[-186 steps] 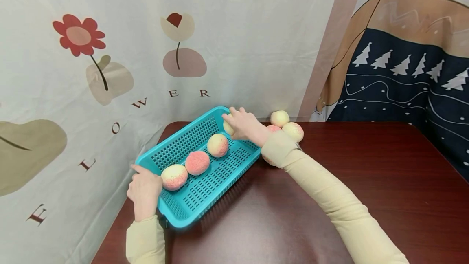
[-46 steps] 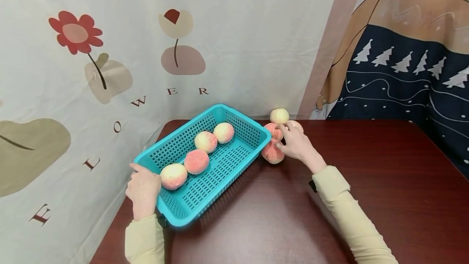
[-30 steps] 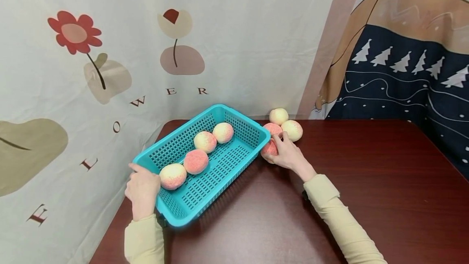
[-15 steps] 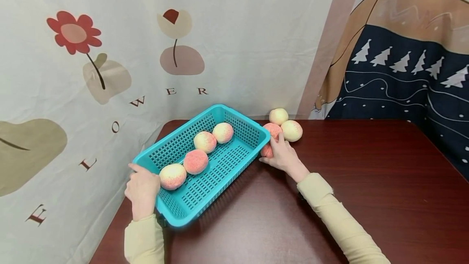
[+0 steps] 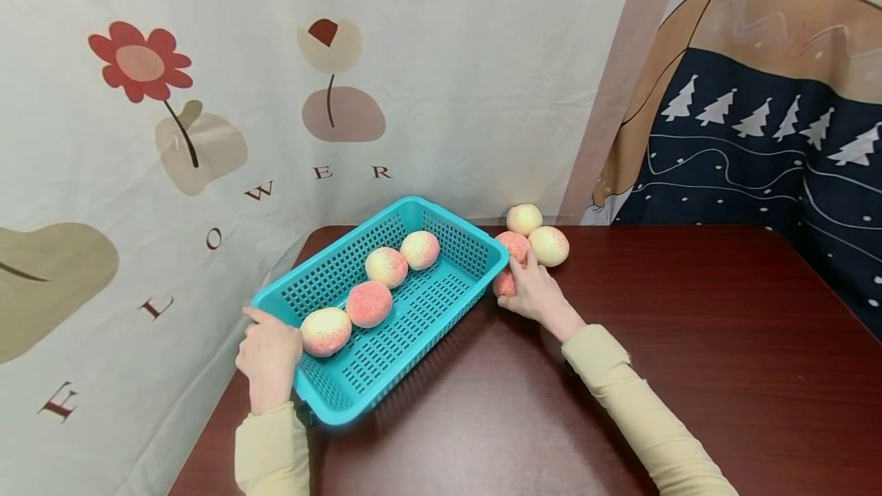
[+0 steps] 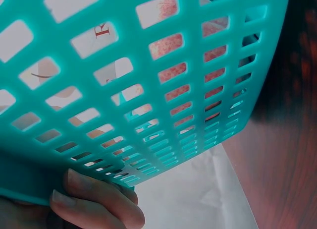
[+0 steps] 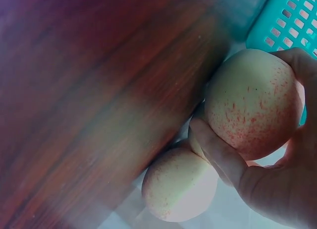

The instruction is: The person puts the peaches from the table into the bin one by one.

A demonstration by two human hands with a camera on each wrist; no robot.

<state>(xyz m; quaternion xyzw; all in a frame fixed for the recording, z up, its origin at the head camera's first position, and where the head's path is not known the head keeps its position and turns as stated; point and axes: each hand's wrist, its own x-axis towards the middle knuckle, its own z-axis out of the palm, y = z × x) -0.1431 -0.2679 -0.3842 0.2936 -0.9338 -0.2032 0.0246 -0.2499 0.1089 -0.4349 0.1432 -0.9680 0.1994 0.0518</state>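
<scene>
Gripping hand, head view: the left hand [image 5: 269, 357] clasps the near-left end of the turquoise basket [image 5: 400, 327], at the rim.
Basket load, head view: four peaches in a diagonal row along the basket floor: first peach [image 5: 326, 332] at the near-left end, second peach [image 5: 369, 305], third peach [image 5: 387, 266], fourth peach [image 5: 420, 249] toward the far end.
Picking hand, head view: the right hand [image 5: 536, 293] is just outside the basket's right end, curled around the held peach [image 5: 505, 283].
Remaining peaches, head view: pink peach [image 5: 513, 242] beside the basket's right corner; two pale peaches [image 5: 549, 246] beyond it, farther from the basket.
Bench, head view: dark red-brown bench [image 5: 689, 343] beneath the basket.
Rim grip, left wrist view: fingers [image 6: 101, 201] bent, tips at the basket rim; peach surfaces show through the wall slots.
Peach grip, right wrist view: fingers parted to the held peach's width, digits on opposite sides; basket wall just beyond it. Cannot tell whether the held peach bears on the bench.
</scene>
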